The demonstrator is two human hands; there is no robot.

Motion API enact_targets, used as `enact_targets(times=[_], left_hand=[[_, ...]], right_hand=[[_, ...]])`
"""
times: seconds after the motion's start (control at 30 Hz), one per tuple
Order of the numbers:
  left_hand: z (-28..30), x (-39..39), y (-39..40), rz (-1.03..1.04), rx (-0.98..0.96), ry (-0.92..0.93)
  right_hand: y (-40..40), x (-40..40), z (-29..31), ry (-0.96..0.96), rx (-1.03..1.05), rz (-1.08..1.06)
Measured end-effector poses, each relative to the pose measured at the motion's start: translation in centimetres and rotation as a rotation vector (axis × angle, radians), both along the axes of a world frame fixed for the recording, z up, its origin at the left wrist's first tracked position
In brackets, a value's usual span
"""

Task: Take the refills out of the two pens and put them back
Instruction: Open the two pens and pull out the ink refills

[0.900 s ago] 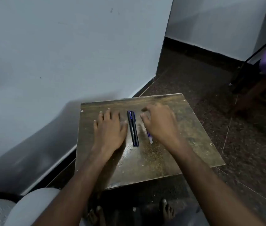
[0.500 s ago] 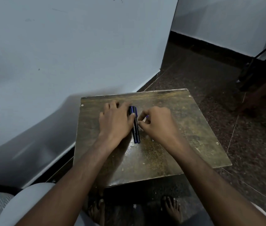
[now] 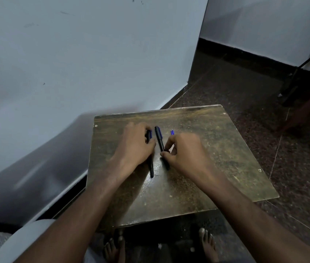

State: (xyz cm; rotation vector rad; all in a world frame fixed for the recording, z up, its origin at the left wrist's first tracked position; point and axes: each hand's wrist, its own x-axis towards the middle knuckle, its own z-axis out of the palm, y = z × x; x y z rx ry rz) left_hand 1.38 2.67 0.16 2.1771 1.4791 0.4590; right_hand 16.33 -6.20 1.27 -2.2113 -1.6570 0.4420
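Note:
Two dark pens with blue tops lie on a worn wooden table [image 3: 216,168]. My left hand [image 3: 133,147] covers the left pen [image 3: 151,168] and grips it; its lower end sticks out below my palm. My right hand [image 3: 184,152] pinches the right pen [image 3: 159,138] near its middle with thumb and forefinger. Beyond my right fingers shows a small blue tip [image 3: 172,132]; I cannot tell whether it is a refill or a cap.
A pale wall [image 3: 74,63] runs close along the table's left and far side. Dark speckled floor [image 3: 254,88] lies to the right, with a wooden furniture leg [image 3: 306,112] at far right. My bare feet [image 3: 207,243] rest under the table's front edge.
The two pens lay together between my hands; now they are apart, the left one drawn under my left hand and the right one pinched by my right fingers.

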Motion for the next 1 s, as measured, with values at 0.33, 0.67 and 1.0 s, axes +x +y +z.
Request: enact_targets(times=[0.33, 0.67, 1.0], left_hand=[[0.9, 0.7, -2.0, 0.012, -0.003, 0.014], [3.2, -1.2, -1.4, 0.121, -0.47, -0.787], [2.2, 0.2, -1.1, 0.041, -0.541, -1.078]], right_hand=[[0.2, -1.4, 1.3, 0.019, 0.096, -0.004], [-0.9, -2.3, 3.5, 0.277, 0.227, -0.069], [-0.3, -1.3, 2.1, 0.867, 0.09, -0.135]])
